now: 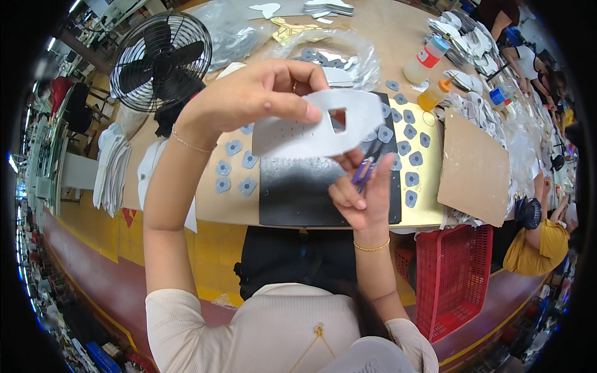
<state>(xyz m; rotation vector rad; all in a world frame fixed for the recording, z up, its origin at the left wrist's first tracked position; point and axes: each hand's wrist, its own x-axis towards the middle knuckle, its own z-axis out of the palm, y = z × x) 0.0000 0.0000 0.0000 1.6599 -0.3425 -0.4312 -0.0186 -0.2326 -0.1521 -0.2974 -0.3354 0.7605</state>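
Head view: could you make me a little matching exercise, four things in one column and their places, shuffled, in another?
1. White panel with square hole
2. Purple-handled tool
3. Black fan
4. Red plastic crate

A. Picture's upper left
B. In the right hand
C. Picture's lower right
D. Pinched by the left hand

Pairs: 1-D, 2-B, 3-A, 4-C

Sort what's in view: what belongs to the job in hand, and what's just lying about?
Part of the job: white panel and purple-handled tool (held); likely grey patches, black board.
Apparently just lying about: black fan, red crate, cardboard sheet.
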